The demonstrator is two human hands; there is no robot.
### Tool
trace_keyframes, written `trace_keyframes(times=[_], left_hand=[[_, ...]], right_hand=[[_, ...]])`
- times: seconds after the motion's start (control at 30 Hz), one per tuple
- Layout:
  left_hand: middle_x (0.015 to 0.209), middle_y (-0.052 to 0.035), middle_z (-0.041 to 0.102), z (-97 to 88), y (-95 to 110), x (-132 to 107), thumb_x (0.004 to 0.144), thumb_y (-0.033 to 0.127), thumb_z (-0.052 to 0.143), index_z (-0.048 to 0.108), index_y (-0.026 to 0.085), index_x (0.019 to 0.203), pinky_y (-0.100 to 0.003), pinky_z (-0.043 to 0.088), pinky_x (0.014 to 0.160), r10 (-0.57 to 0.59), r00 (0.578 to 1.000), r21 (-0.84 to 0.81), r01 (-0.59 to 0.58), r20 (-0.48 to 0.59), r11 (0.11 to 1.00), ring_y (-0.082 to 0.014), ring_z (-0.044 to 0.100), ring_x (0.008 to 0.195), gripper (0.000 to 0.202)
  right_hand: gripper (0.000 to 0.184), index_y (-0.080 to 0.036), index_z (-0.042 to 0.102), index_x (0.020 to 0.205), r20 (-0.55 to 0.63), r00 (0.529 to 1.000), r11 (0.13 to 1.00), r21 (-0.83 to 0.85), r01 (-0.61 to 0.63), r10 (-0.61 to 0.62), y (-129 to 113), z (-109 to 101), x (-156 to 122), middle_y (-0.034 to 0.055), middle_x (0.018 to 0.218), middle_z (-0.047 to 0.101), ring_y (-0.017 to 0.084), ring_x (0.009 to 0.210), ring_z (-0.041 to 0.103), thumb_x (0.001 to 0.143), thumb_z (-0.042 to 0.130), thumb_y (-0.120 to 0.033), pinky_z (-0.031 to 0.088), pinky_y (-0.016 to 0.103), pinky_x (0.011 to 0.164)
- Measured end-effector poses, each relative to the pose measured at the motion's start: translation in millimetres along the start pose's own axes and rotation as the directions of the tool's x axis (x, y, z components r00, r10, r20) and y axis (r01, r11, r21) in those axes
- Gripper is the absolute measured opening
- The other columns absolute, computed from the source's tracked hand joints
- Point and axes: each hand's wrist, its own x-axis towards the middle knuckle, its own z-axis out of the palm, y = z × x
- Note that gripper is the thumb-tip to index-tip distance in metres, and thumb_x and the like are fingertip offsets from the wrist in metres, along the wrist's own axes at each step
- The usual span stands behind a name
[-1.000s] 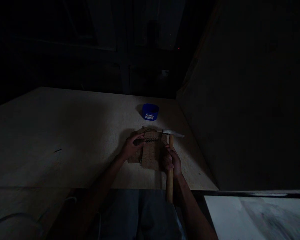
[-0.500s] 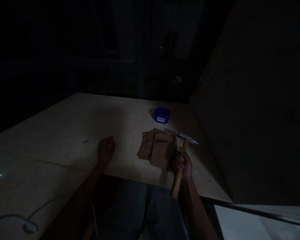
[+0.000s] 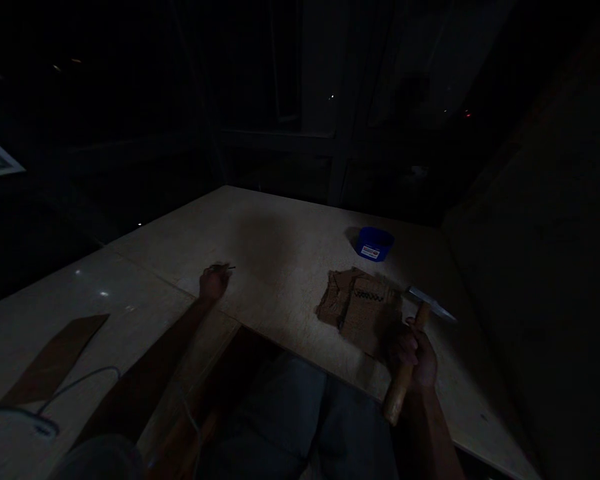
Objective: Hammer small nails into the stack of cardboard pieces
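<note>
The scene is very dark. My right hand (image 3: 414, 350) is closed around the wooden handle of a hammer (image 3: 415, 333), whose metal head lies just right of a torn piece of cardboard (image 3: 357, 308) holding a row of dark nails. My left hand (image 3: 213, 282) reaches far left across the pale board (image 3: 280, 267), its fingers pinched on a thin dark nail (image 3: 224, 268) lying on the surface. A blue round tub (image 3: 375, 243) stands behind the cardboard.
A tall panel (image 3: 530, 267) rises along the board's right side. A second pale sheet (image 3: 55, 307) lies to the left with a brown strip (image 3: 55, 357) and a thin cable (image 3: 45, 410) on it. My legs show below the board's front edge.
My left hand left the cardboard and travelled left across the board to the lone nail. The view swung left. The right hand kept its hold on the hammer.
</note>
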Motion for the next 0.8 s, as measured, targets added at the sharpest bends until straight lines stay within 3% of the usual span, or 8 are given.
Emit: trace_keyframes(times=[0.27, 0.37, 0.43, 0.53, 0.6, 0.67, 0.8], left_hand=[[0.104, -0.0161, 0.071, -6.3, 13, 21, 0.084, 0.019, 0.051, 0.073, 0.014, 0.089, -0.041, 0.05, 0.092, 0.014, 0.997, -0.078, -0.008, 0.078, 0.997, -0.0298, 0.064, 0.101, 0.023], [0.093, -0.0127, 0.071, -5.5, 36, 20, 0.083, 0.023, 0.052, 0.068, 0.016, 0.087, -0.038, 0.051, 0.085, 0.046, 0.998, -0.26, -0.032, 0.049, 0.965, -0.0259, 0.065, 0.09, 0.018], [0.092, -0.0104, 0.071, -1.4, 63, 14, 0.085, 0.03, 0.051, 0.066, 0.017, 0.093, -0.035, 0.052, 0.081, 0.052, 0.999, -0.449, -0.049, -0.005, 0.892, -0.0231, 0.066, 0.087, 0.021], [0.1, -0.0081, 0.072, 6.4, 119, -2, 0.085, 0.042, 0.054, 0.066, 0.02, 0.102, -0.032, 0.054, 0.077, 0.113, 0.993, -0.629, -0.1, -0.019, 0.771, -0.0203, 0.067, 0.089, 0.031], [0.093, -0.0082, 0.073, 10.8, 162, -17, 0.078, 0.049, 0.064, 0.069, 0.019, 0.093, -0.031, 0.053, 0.071, 0.143, 0.987, -0.82, -0.027, 0.067, 0.571, -0.0209, 0.067, 0.085, 0.034], [0.082, -0.0067, 0.073, 14.8, 204, -32, 0.073, 0.055, 0.069, 0.07, 0.018, 0.088, -0.029, 0.05, 0.061, 0.224, 0.949, -0.901, 0.113, 0.223, 0.419, -0.0194, 0.066, 0.075, 0.04], [0.085, -0.0092, 0.076, 27.4, 271, -54, 0.069, 0.06, 0.074, 0.068, 0.016, 0.088, -0.027, 0.05, 0.06, 0.338, 0.872, -0.921, 0.262, 0.354, 0.29, -0.0181, 0.068, 0.072, 0.049]], right_hand=[[0.013, -0.02, 0.057, 0.089, 0.016, 1.0, 1.0, 0.02, 0.0, 0.0, 1, -4, 4, -0.0125, 0.054, 0.047, 0.001, 0.032, 0.039, 0.085, 0.067, -0.013, 0.035, 0.008, 0.031], [0.012, -0.02, 0.057, 0.089, 0.024, 1.0, 1.0, -0.002, 0.017, -0.017, 2, -3, 4, -0.0124, 0.055, 0.045, 0.001, 0.032, 0.037, 0.085, 0.066, -0.014, 0.035, 0.009, 0.031], [0.012, -0.021, 0.057, 0.09, 0.02, 1.0, 1.0, -0.023, 0.017, -0.017, 3, -2, 4, -0.0124, 0.056, 0.044, 0.001, 0.032, 0.035, 0.086, 0.066, -0.016, 0.035, 0.009, 0.032], [0.015, -0.021, 0.057, 0.093, 0.002, 1.0, 0.999, -0.038, 0.018, -0.018, 5, 2, 4, -0.0132, 0.057, 0.04, 0.001, 0.033, 0.03, 0.084, 0.067, -0.016, 0.038, 0.011, 0.035], [0.017, -0.02, 0.057, 0.094, -0.018, 0.999, 0.999, -0.04, 0.033, -0.034, 7, 5, 4, -0.0139, 0.056, 0.037, 0.001, 0.034, 0.028, 0.083, 0.068, -0.015, 0.041, 0.011, 0.041], [0.016, -0.02, 0.057, 0.092, -0.041, 0.998, 0.997, -0.056, 0.048, -0.051, 9, 8, 4, -0.0142, 0.054, 0.034, 0.002, 0.035, 0.026, 0.082, 0.069, -0.015, 0.045, 0.012, 0.046], [0.013, -0.021, 0.056, 0.088, -0.07, 0.995, 0.989, -0.136, 0.061, -0.071, 11, 11, 4, -0.0137, 0.053, 0.03, 0.004, 0.037, 0.023, 0.084, 0.068, -0.02, 0.046, 0.015, 0.049]])
